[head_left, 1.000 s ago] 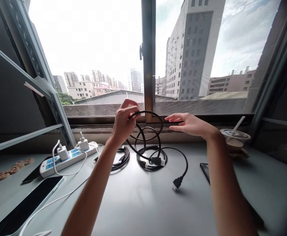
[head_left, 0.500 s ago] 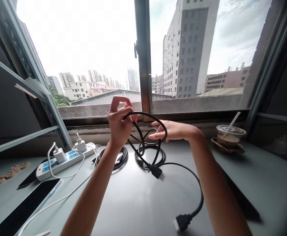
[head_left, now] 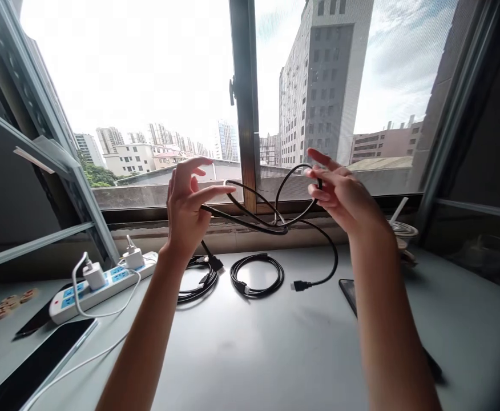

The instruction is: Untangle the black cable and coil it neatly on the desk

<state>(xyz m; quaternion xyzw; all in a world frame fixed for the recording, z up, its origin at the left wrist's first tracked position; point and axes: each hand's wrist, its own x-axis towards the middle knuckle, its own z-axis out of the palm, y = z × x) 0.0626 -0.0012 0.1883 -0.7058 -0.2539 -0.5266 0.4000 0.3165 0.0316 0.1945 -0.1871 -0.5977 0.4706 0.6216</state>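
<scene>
A black HDMI cable is stretched in loose loops between my two hands, above the table. My left hand holds its left side at the thumb, where a loop passes round the thumb tip; the index finger is raised and apart. My right hand has thumb and fingers closed on the right-hand loop. One plug hangs below my left hand, in front of a coiled black cable. The other plug dangles at the end of a curved length on the right. A second coiled cable lies between them on the table.
On the left are a white power strip with chargers and a white cord, and a phone. A dark flat object lies partly under my right forearm. Behind it stands a drink cup. A window runs along the back.
My right hand has risen and taken hold of a loop, drawing the cable out sideways. My left hand has shifted slightly left. Both plugs have moved, the lower right one upward and away.
</scene>
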